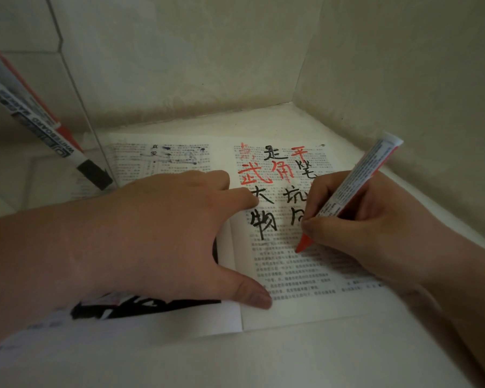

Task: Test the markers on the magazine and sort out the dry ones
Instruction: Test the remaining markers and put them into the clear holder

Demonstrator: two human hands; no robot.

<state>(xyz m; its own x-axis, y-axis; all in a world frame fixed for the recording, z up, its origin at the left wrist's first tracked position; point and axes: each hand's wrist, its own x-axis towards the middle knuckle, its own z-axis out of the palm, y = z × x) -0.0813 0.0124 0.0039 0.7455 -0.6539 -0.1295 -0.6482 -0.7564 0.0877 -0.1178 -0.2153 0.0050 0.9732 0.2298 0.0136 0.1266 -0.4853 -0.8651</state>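
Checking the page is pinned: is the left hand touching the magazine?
Touching. Head view: left hand lies spread on the magazine, fingers pressed to the page.

The left hand (163, 233) lies flat on the open magazine (291, 278), pinning the page. The right hand (381, 231) grips a red marker (356, 186), its tip touching the print below black and red characters. A black-capped whiteboard marker (46, 134) leans far left.

Matt printed paper magazine (291, 275), glossy plastic red marker (356, 183), smooth pale tiled surface (319, 359).
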